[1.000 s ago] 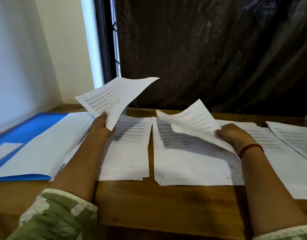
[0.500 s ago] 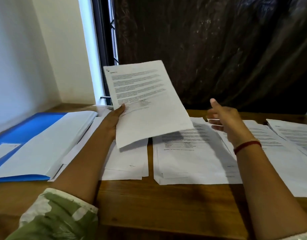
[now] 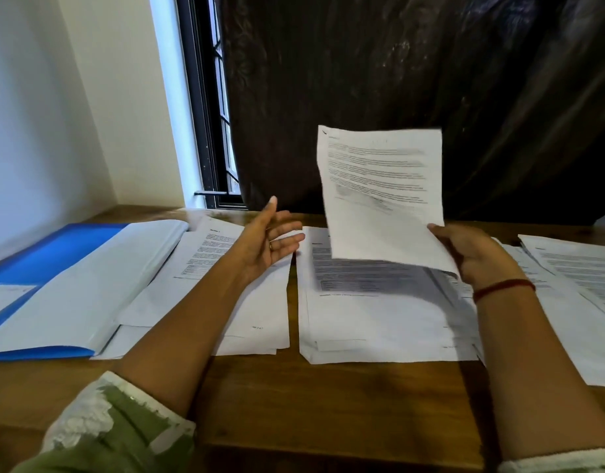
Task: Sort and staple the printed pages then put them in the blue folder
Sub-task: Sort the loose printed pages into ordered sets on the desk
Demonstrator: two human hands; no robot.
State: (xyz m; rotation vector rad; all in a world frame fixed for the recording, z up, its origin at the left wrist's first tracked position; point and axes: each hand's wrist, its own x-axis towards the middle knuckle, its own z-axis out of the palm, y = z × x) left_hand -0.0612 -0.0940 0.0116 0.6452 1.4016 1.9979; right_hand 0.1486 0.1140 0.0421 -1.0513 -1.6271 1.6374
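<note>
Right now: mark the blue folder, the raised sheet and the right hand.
blue folder (image 3: 55,249): head view, bare blue cover left of its papers.
raised sheet (image 3: 383,186): head view, middle of printed face.
right hand (image 3: 471,256): head view, middle of the hand, gripping sheet's lower corner.

Printed page raised upright; page piles flat; blue folder far left.

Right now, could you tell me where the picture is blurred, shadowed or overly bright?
In the head view, print on the raised page is motion-smeared; in the same view, it throws a dark shadow over the middle stack; the window edge glares pale.
</note>
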